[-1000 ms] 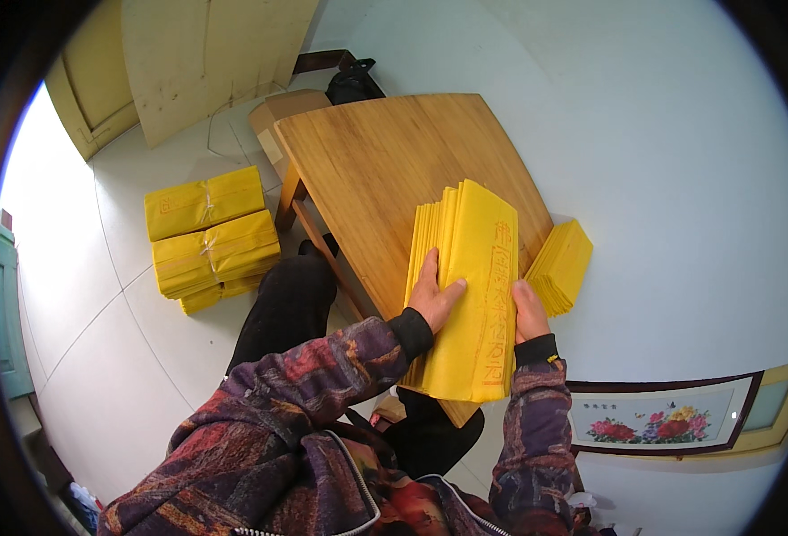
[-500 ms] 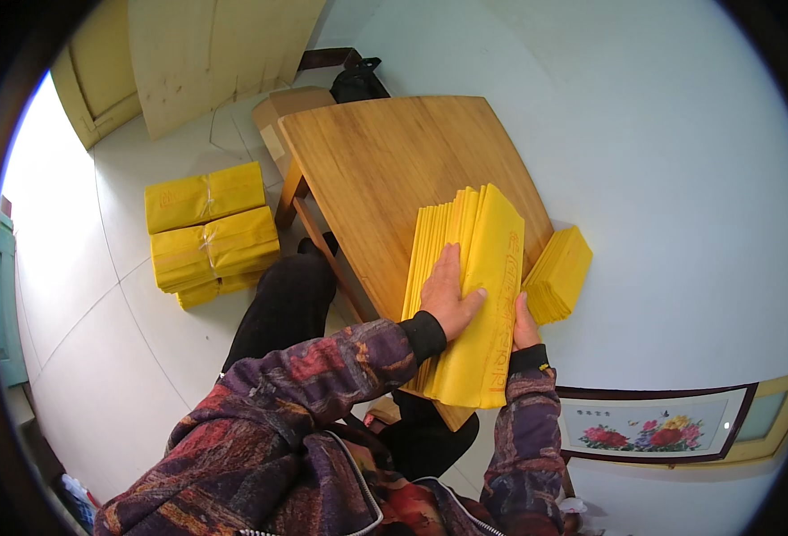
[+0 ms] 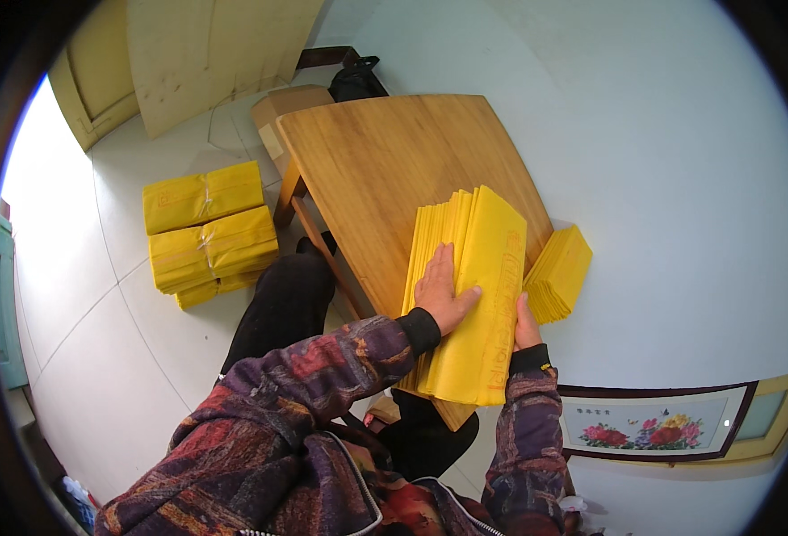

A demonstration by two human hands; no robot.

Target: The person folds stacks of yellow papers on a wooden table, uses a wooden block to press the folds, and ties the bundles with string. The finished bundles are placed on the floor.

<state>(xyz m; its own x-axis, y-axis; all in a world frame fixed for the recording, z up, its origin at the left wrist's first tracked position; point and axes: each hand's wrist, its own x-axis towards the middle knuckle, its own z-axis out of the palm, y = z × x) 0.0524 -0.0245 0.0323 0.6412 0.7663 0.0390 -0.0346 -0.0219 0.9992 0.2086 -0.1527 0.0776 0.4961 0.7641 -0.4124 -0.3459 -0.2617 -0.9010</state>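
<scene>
A thick stack of yellow folded sheets point(image 3: 483, 304), with faint red print down its face, stands on its long edges at the near end of a wooden table point(image 3: 394, 147). My left hand point(image 3: 439, 290) lies flat across the stack's folded edges, its fingers stretched out and its thumb spread onto the front fold. At the stack's right side my right hand point(image 3: 526, 323) grips the edge, thumb upward; its other fingers are mostly hidden behind the sheets. Just beyond that hand, a second yellow stack point(image 3: 562, 272) rests by the table's right edge, against the wall side.
Several tied yellow bundles point(image 3: 213, 243) are piled on the tiled floor left of the table. A cardboard box point(image 3: 289, 105) and a black bag point(image 3: 358, 80) sit behind the table's far end. A framed flower picture point(image 3: 653, 424) is at the lower right.
My left hand has shifted slightly to the left. The front fold has tipped a little to the right, showing a wider step from the folds behind it. The right hand has barely moved.
</scene>
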